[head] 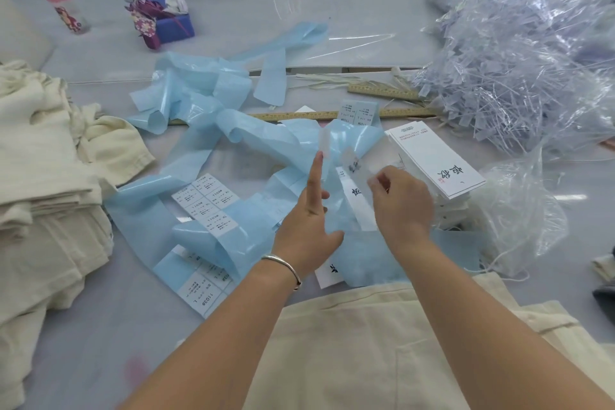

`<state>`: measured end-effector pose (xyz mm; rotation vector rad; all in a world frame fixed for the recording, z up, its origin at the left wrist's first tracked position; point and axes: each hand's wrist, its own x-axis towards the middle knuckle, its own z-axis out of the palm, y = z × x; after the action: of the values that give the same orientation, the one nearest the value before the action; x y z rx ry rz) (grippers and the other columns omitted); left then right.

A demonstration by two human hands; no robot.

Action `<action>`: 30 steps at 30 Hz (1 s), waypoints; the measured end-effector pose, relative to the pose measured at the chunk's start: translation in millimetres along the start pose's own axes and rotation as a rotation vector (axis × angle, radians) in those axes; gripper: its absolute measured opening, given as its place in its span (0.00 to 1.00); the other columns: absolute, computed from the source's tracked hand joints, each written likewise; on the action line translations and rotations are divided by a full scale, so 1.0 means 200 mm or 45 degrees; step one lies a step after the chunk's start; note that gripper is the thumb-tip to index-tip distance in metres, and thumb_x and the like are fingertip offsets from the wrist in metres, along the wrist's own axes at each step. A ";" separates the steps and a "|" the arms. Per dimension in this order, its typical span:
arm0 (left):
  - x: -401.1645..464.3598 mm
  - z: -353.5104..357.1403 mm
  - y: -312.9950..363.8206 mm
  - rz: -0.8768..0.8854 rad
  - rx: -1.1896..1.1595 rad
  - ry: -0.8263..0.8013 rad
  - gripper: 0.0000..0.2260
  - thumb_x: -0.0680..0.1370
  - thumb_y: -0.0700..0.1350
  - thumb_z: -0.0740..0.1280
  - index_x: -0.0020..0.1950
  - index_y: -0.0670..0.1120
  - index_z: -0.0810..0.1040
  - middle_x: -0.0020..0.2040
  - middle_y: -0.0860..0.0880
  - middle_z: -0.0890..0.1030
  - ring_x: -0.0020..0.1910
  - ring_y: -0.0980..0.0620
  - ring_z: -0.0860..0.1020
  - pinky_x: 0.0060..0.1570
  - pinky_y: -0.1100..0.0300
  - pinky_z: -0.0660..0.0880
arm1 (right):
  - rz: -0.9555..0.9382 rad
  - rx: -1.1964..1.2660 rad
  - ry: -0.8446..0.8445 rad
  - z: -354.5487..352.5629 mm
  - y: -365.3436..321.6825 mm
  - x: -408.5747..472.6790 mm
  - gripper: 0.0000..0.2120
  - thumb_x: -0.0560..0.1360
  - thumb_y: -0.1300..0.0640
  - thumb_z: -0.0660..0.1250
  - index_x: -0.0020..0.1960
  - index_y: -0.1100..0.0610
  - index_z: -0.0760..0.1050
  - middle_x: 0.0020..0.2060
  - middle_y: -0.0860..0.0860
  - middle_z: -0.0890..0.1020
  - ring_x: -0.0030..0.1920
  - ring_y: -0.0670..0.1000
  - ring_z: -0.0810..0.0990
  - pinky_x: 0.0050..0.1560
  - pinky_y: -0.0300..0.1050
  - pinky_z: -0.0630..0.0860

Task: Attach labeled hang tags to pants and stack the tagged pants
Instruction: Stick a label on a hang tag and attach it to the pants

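Item: labelling stage of a tagging job, seen from the head camera.

Left hand, centre of frame: forefinger straight and pointing up-frame, thumb out to the side, other fingers spread and relaxed over the blue backing paper; it grips nothing. A bracelet sits on the wrist.

Right hand, just right of centre: fingers curled, thumb and forefinger pinching a small pale sticker, blurred, so its print cannot be read.

Hang tag: a white strip with black characters, lying between the two hands, partly under the blue paper.

Blue backing paper: long loose strips strewn over the middle of the worktop; some carry unpeeled white size labels, left of centre.

Tag stack: white printed cards, right of centre, just beyond the right hand.

Pants: cream, flat at the bottom of frame under the forearms; no tag visible on them. Stacked pants: cream pile at the left edge.

Rulers: two, above centre. Clear plastic bag of fasteners: upper right.

Step, as judged: sticker being put on a tag; fastening to pants not yet done.

Next move calls for: setting the sticker squarely on the tag's blank part, with the left hand steadying the tag.
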<state>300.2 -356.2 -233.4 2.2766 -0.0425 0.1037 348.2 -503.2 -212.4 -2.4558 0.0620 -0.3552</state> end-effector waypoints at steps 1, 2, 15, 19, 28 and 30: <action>-0.02 -0.02 0.01 -0.011 -0.055 0.043 0.55 0.71 0.42 0.73 0.70 0.72 0.30 0.58 0.51 0.73 0.49 0.55 0.78 0.43 0.61 0.78 | -0.168 -0.010 0.162 -0.04 -0.01 -0.02 0.07 0.77 0.58 0.67 0.42 0.60 0.79 0.36 0.55 0.81 0.38 0.59 0.77 0.37 0.49 0.71; -0.04 -0.04 0.03 -0.017 -0.118 0.095 0.54 0.71 0.43 0.73 0.70 0.72 0.30 0.58 0.52 0.73 0.50 0.56 0.77 0.44 0.65 0.75 | -0.323 0.008 0.316 -0.09 -0.02 -0.04 0.06 0.75 0.60 0.68 0.42 0.61 0.81 0.35 0.56 0.82 0.36 0.60 0.78 0.37 0.50 0.73; -0.63 -0.04 0.46 -0.152 -0.839 0.225 0.50 0.72 0.38 0.74 0.71 0.71 0.41 0.46 0.48 0.85 0.43 0.52 0.84 0.46 0.63 0.78 | 0.147 1.277 -0.301 -0.60 0.09 -0.60 0.13 0.74 0.68 0.68 0.45 0.52 0.85 0.40 0.52 0.86 0.41 0.48 0.83 0.43 0.38 0.78; -0.81 0.05 0.56 -0.174 -0.879 0.267 0.49 0.73 0.32 0.71 0.75 0.65 0.42 0.39 0.47 0.85 0.37 0.54 0.81 0.42 0.67 0.75 | 0.218 1.335 -0.523 -0.72 0.16 -0.77 0.14 0.71 0.74 0.68 0.50 0.58 0.82 0.42 0.53 0.86 0.45 0.50 0.83 0.45 0.40 0.80; -1.03 0.17 0.76 -0.195 -0.759 0.337 0.45 0.75 0.34 0.71 0.79 0.59 0.45 0.29 0.53 0.74 0.31 0.55 0.72 0.42 0.60 0.73 | 0.279 1.471 -0.728 -0.95 0.30 -1.00 0.21 0.69 0.78 0.67 0.57 0.60 0.80 0.48 0.58 0.85 0.48 0.52 0.83 0.44 0.42 0.80; -1.06 0.20 0.80 -0.199 -0.743 0.346 0.44 0.75 0.36 0.70 0.79 0.58 0.45 0.29 0.53 0.73 0.31 0.54 0.71 0.41 0.59 0.72 | 0.298 1.487 -0.695 -0.98 0.33 -1.02 0.21 0.70 0.77 0.66 0.58 0.60 0.79 0.49 0.57 0.85 0.49 0.52 0.83 0.45 0.43 0.80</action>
<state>80.8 -490.8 -157.8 1.6611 0.2206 0.2788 101.6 -645.3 -153.4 -1.2895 -0.0759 0.3295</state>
